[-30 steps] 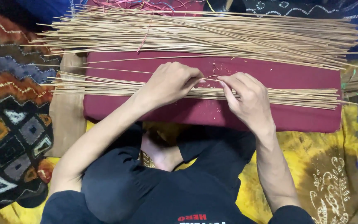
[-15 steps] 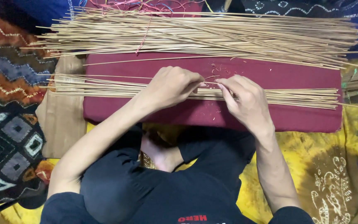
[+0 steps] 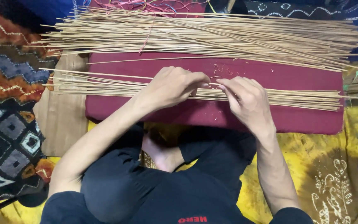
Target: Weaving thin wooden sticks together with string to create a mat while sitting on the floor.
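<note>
A thin row of pale tan sticks (image 3: pixel 104 86) is laid across a long maroon padded cushion (image 3: pixel 295 120). At its middle, left hand (image 3: pixel 171 86) and right hand (image 3: pixel 245 98) are pinched on the row. A far larger loose pile of sticks (image 3: pixel 212 37) is left along the cushion's far edge.

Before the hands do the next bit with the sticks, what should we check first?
1. Left hand on the near bundle of sticks: ok.
2. Right hand on the same bundle, fingertips close to the left's: ok.
3. Near bundle lies flat along the maroon cushion: ok.
4. Far pile of sticks kept apart from the near bundle: ok.
5. What the fingertips pinch: cannot tell.
</note>
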